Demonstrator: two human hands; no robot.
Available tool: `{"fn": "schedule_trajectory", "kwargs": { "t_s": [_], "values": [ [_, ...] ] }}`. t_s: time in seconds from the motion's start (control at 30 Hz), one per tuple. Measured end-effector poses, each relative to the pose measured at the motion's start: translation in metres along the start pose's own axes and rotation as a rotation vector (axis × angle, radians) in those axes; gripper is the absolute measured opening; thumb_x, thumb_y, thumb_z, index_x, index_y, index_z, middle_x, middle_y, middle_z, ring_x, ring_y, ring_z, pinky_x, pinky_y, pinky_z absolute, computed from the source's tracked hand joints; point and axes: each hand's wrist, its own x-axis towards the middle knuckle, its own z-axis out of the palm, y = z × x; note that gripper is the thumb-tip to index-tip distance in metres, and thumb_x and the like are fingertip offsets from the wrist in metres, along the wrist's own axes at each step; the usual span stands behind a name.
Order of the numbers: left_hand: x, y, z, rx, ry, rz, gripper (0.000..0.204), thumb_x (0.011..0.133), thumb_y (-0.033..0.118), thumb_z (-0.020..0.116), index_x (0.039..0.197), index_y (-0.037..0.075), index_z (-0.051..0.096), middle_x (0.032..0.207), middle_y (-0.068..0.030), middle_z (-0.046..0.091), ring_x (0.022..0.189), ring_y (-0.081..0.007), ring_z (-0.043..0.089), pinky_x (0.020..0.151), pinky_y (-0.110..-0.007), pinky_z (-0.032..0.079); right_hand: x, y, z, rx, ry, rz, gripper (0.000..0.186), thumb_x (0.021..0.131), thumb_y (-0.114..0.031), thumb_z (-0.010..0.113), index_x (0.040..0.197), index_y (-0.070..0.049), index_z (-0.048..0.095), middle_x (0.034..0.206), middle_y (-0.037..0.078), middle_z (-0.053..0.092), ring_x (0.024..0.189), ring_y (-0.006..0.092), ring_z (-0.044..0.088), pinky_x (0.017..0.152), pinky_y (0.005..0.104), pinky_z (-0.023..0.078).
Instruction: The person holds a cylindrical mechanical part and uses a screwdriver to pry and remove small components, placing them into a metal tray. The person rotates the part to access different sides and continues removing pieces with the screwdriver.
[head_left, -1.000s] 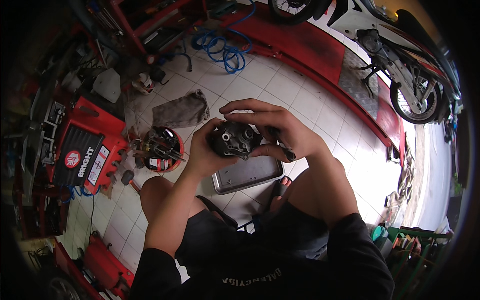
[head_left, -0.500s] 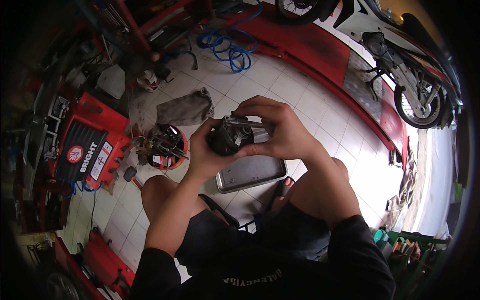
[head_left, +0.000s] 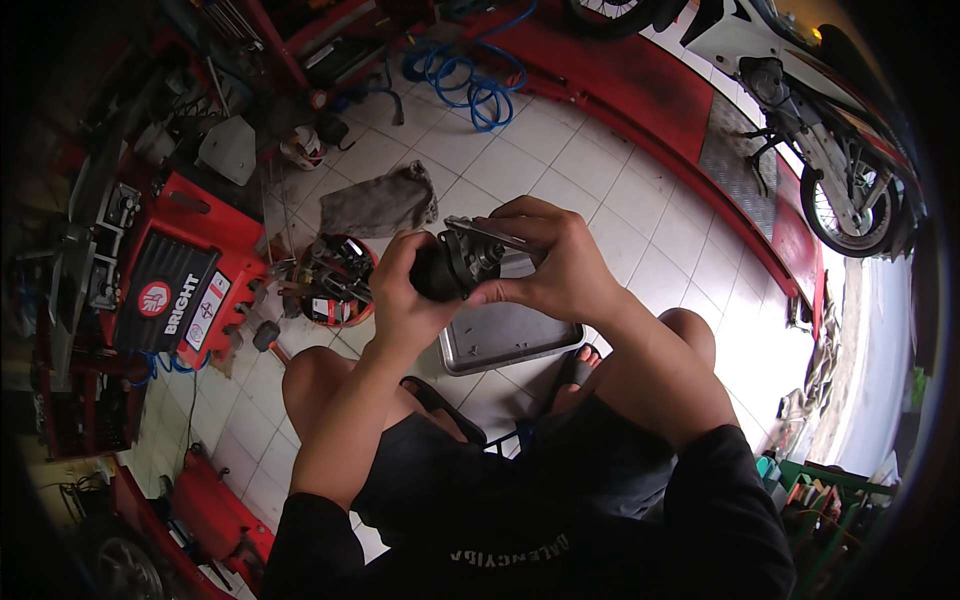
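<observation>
In front of my lap I hold a black, rounded mechanical part [head_left: 437, 275] with grey metal fittings on its right-hand end. My left hand [head_left: 400, 300] is wrapped around its black body. From the other side, my right hand [head_left: 560, 255] closes on the fitted end, thumb below and fingers above. A flat grey metal piece [head_left: 500, 236] slants from the top of the part to under my right fingers; whether it is fixed to the part I cannot tell. Below my hands, a shallow metal tray [head_left: 515, 357] lies on the tiles with a few small bits in it.
A red tub [head_left: 335, 280] of tools stands left of my hands, near a grey rag [head_left: 375, 203]. A hammer [head_left: 268, 337] lies by my left knee. Further left is a red-and-black machine [head_left: 170, 290]. Beyond are a blue coiled hose [head_left: 465, 85], a red ramp [head_left: 640, 110] and a motorcycle [head_left: 810, 130].
The part has tilted in my hands, so its metal-fitted end faces more to the right. Both hands keep their hold. The whole view has shifted slightly.
</observation>
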Motion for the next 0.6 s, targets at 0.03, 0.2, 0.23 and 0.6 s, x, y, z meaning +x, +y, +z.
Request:
{"fn": "schedule_trajectory", "kwargs": {
  "t_s": [0.03,0.2,0.23,0.6],
  "values": [
    [0.0,0.002,-0.003,0.013,-0.02,0.024,0.056,0.056,0.004,0.086,0.104,0.001,0.058,0.093,-0.0131,0.063,0.081,-0.0317,0.066,0.073,-0.037,0.053,0.0,0.0,-0.001,0.009,-0.004,-0.032,0.072,0.059,-0.027,0.098,0.12,0.0,0.072,0.113,0.013,0.067,0.099,0.027,0.069,0.087,0.0359,0.055],
    [-0.002,0.003,-0.01,-0.077,-0.164,-0.056,0.059,0.054,0.006,0.087,0.106,0.001,0.06,0.094,-0.013,0.067,0.086,-0.0298,0.07,0.078,-0.036,0.054,-0.001,-0.003,-0.009,0.038,-0.115,-0.156,0.073,0.055,-0.008,0.094,0.125,-0.007,0.072,0.124,0.012,0.064,0.107,0.0281,0.068,0.087,0.0366,0.056],
    [-0.002,0.005,-0.01,-0.091,-0.201,-0.078,0.06,0.053,0.006,0.087,0.106,0.002,0.061,0.094,-0.0129,0.068,0.087,-0.0291,0.07,0.078,-0.035,0.054,0.0,-0.003,-0.011,0.047,-0.135,-0.177,0.073,0.055,-0.004,0.093,0.125,-0.007,0.072,0.124,0.012,0.064,0.107,0.0282,0.067,0.087,0.0365,0.056],
    [-0.022,0.009,-0.004,-0.583,-0.618,-0.469,0.068,0.058,0.009,0.093,0.118,0.001,0.062,0.106,-0.0044,0.069,0.096,-0.0137,0.066,0.086,-0.032,0.055,0.002,-0.02,-0.037,0.017,-0.394,0.001,0.067,0.053,-0.012,0.094,0.116,-0.005,0.075,0.1,0.01,0.069,0.092,0.024,0.068,0.079,0.0346,0.054]
  ]
}}
